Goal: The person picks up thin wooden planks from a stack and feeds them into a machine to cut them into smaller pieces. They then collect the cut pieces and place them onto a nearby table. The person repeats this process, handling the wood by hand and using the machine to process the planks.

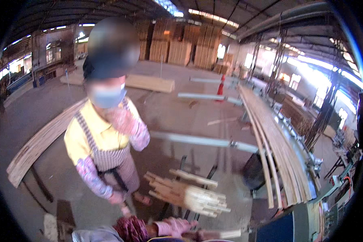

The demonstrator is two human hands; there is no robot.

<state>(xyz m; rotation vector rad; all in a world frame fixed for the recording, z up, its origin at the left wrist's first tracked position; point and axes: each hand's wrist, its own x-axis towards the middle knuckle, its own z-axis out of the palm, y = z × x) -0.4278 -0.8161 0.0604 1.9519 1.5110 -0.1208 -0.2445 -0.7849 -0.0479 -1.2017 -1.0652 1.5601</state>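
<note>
At the bottom edge my left hand, in a pink glove below a maroon cuff, reaches to the right. It appears closed around a wooden strip, whose pale end sticks out to the right; the lower fingers are cut off by the frame. My right hand is not in view. Just beyond my left hand, a loose stack of wooden strips lies across dark metal bars, its ends uneven. A separate strip lies on its far side.
A co-worker in yellow shirt and checked apron stands close at left, one gloved hand raised near the mask, the other low. Long boards lie along a machine at right. More boards lie at left. A red cone stands farther back.
</note>
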